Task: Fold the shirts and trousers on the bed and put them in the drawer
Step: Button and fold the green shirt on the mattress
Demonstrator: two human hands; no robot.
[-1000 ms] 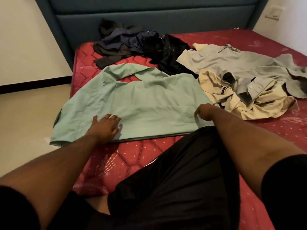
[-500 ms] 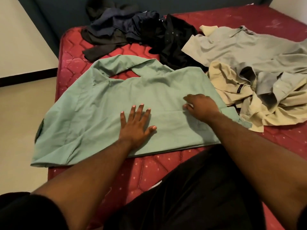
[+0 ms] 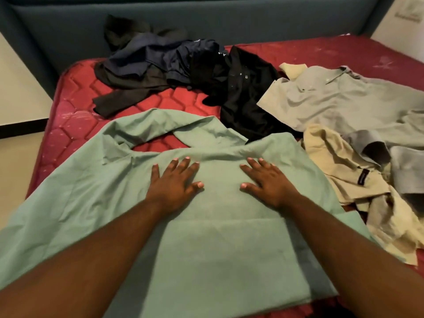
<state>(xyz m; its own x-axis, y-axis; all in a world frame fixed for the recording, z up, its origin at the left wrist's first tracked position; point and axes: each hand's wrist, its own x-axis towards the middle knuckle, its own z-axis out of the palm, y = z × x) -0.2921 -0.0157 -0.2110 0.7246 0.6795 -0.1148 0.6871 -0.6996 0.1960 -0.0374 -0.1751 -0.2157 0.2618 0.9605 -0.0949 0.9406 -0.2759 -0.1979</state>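
A light green shirt (image 3: 220, 226) lies spread flat on the red mattress (image 3: 75, 92) right in front of me, its collar toward the headboard. My left hand (image 3: 174, 182) presses flat on the shirt's upper middle, fingers spread. Beside it, my right hand (image 3: 266, 180) also lies flat on the cloth with straight fingers. To the right, a grey shirt (image 3: 339, 104) lies crumpled above a beige garment (image 3: 339, 171). A black shirt (image 3: 243, 102) and a heap of dark navy clothes (image 3: 156, 58) lie farther back.
A blue padded headboard (image 3: 229, 21) closes off the far side of the bed. Pale floor (image 3: 16, 171) and a white wall with a dark skirting board lie past the mattress's left edge. No drawer is in view.
Both hands have slid up the green shirt toward its collar and now lie flat side by side. The right hand has uncurled. The view has moved in closer over the shirt.
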